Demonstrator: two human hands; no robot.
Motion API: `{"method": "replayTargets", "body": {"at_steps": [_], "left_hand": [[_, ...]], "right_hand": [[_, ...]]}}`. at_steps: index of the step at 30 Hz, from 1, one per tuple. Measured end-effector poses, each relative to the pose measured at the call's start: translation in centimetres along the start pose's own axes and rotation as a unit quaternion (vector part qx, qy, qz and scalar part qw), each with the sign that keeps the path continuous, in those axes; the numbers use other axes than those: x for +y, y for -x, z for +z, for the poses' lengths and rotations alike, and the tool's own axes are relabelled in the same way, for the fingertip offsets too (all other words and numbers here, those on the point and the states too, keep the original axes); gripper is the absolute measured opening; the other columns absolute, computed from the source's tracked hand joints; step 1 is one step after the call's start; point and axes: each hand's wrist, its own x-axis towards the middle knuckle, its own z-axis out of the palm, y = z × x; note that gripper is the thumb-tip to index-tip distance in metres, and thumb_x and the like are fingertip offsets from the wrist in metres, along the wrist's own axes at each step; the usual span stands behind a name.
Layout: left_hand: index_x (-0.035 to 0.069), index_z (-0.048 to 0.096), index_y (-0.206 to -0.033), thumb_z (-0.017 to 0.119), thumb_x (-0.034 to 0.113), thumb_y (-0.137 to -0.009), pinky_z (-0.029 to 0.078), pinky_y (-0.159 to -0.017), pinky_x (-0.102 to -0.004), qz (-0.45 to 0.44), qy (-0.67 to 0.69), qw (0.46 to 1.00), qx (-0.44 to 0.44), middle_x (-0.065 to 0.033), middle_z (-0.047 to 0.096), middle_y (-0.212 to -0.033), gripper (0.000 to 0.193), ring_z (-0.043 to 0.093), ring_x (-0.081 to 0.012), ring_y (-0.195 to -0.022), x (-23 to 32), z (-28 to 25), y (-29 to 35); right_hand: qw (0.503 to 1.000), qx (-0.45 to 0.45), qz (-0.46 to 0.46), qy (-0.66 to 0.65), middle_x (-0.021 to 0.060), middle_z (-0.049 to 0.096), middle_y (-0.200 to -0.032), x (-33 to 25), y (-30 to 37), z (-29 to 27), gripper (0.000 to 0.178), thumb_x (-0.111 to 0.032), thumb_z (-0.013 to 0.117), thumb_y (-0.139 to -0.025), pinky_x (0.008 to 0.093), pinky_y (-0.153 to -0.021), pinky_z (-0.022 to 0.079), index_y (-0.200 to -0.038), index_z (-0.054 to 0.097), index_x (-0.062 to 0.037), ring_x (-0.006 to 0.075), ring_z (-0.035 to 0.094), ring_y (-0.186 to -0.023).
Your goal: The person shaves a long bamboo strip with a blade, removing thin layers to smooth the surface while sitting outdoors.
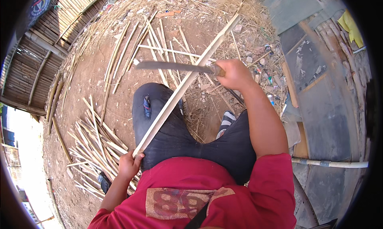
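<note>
A long split bamboo strip slants across my lap, from beside my left hip up to the far right over the ground. Its near end is gripped by my left hand, thumb on top and fingers around it. My right hand is closed round the short handle of a machete. The long dark blade points left and crosses the strip beyond my knees; whether it touches the strip I cannot tell.
Beside my left arm lies a heap of bamboo strips. More loose strips are scattered on the dirt ahead. A bamboo slat wall stands at the left. Dark sheet panels line the right side, with rubble and dry straw at the far right.
</note>
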Motion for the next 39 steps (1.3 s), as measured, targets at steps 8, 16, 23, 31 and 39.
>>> {"method": "replayTargets", "body": {"at_steps": [8, 16, 23, 31, 39], "left_hand": [[0.002, 0.072, -0.113, 0.070, 0.048, -0.095, 0.054, -0.068, -0.0426, -0.062, 0.098, 0.992, -0.050, -0.0203, 0.068, -0.070, 0.050, 0.070, -0.0376, -0.070, 0.9, -1.2, 0.3], [-0.001, 0.070, -0.100, 0.071, 0.045, -0.094, 0.053, -0.064, -0.0443, 0.007, 0.032, 0.999, 0.019, -0.0203, 0.067, -0.068, 0.047, 0.069, -0.0388, -0.067, 0.3, 0.2, -0.5], [-0.002, 0.070, -0.112, 0.071, 0.039, -0.097, 0.052, -0.066, -0.0368, -0.035, 0.069, 0.996, -0.035, -0.0141, 0.070, -0.075, 0.044, 0.067, -0.0188, -0.069, 1.0, -1.1, -0.1], [-0.003, 0.069, -0.103, 0.068, 0.039, -0.098, 0.052, -0.064, -0.0417, 0.009, 0.052, 0.999, 0.014, -0.0170, 0.068, -0.071, 0.043, 0.067, -0.0289, -0.064, -0.4, 0.6, 0.0], [-0.001, 0.071, -0.110, 0.070, 0.041, -0.097, 0.054, -0.069, -0.0396, -0.033, 0.119, 0.992, -0.026, -0.0162, 0.069, -0.072, 0.045, 0.070, -0.0251, -0.069, -0.1, -0.5, -0.2]], "right_hand": [[0.995, 0.075, 0.058, 0.021, 0.0179, 0.071, -0.086, 2.0, 0.2, -0.5, 0.019, -0.017, 0.068, -0.079, 0.0488, -0.072, 0.055, -0.096, 0.068, -0.0077, 0.0403, 0.069, -0.081], [0.983, 0.084, 0.148, -0.070, 0.0178, 0.071, -0.084, 2.7, -0.1, -2.4, 0.019, -0.015, 0.070, -0.079, 0.0480, -0.073, 0.055, -0.095, 0.069, -0.0055, 0.0388, 0.070, -0.080], [0.987, 0.101, 0.126, 0.007, 0.0194, 0.072, -0.090, 3.6, 0.2, -1.2, 0.026, -0.018, 0.072, -0.079, 0.0471, -0.076, 0.056, -0.102, 0.070, -0.0065, 0.0398, 0.070, -0.084], [0.998, 0.043, 0.038, 0.001, 0.0172, 0.070, -0.083, 0.9, 1.0, -2.3, 0.021, -0.014, 0.071, -0.079, 0.0488, -0.073, 0.054, -0.099, 0.069, -0.0061, 0.0390, 0.069, -0.082], [0.984, 0.135, 0.119, -0.008, 0.0186, 0.070, -0.086, 3.1, 0.8, -2.1, 0.020, -0.016, 0.070, -0.078, 0.0493, -0.073, 0.053, -0.096, 0.068, -0.0086, 0.0407, 0.069, -0.085]]}}
